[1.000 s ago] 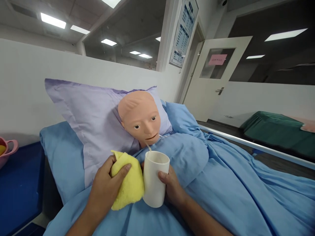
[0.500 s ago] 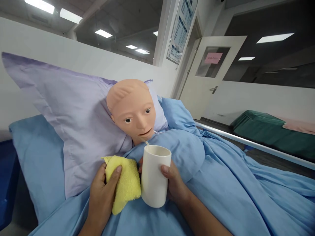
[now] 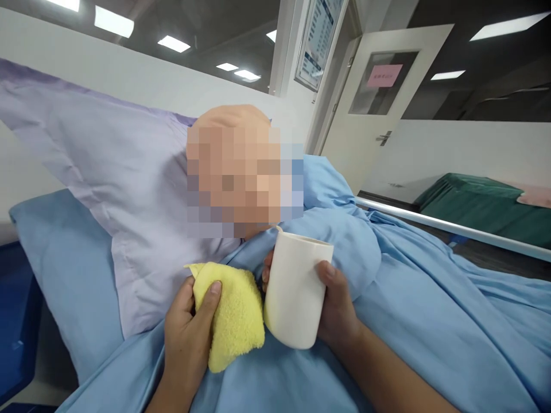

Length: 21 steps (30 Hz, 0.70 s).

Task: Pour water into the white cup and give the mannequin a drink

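My left hand [image 3: 191, 321] is closed on a folded yellow towel [image 3: 236, 312], the thumb pressed on its front. Just right of it, my right hand [image 3: 338, 301] wraps round a white cup [image 3: 297, 292], which is slightly tilted. A thin straw [image 3: 279, 229] pokes up at the cup's rim; what is inside the cup is hidden. Beyond both hands lies a manikin's head [image 3: 235, 166] on a lilac pillow [image 3: 142, 229], its front blurred by blocks. The cup is below the head's chin.
Blue bedding [image 3: 430, 321] covers the bed and the manikin's body. A white bed rail [image 3: 451, 226] runs along the far side. Past it stand a green-covered bed [image 3: 469, 203] and an open door [image 3: 379, 97]. Something dark blue [image 3: 17, 315] is at the left edge.
The cup and my right hand have moved right, away from the manikin's mouth, and the cup tilts more. The towel has shifted slightly right. The camera view has tipped down a little.
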Available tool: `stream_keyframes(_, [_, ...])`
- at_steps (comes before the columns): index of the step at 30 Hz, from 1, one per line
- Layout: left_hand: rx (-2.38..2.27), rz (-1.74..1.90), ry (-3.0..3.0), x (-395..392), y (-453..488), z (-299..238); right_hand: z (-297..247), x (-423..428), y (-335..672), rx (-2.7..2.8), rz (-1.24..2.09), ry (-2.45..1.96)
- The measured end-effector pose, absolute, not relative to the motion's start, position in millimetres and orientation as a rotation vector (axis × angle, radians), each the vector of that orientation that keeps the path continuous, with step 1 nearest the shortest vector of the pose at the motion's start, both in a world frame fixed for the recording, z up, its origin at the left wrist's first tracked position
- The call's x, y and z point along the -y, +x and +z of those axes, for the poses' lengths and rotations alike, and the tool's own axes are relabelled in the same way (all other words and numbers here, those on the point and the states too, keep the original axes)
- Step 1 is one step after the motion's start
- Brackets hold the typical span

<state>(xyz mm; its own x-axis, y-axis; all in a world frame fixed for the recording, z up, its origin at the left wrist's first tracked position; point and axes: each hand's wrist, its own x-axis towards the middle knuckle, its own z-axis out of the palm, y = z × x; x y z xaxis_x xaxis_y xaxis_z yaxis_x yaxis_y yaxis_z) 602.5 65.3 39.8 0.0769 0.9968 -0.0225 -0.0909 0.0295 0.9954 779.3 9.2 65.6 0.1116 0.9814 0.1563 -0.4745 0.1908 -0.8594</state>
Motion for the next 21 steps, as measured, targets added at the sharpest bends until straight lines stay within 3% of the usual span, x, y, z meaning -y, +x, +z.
stream_keyframes(21, [-1.036, 1.228, 1.17, -63.4, 603.0, 36.8, 65.4, -6.7, 779.1, 0.63, 1.194, -0.682])
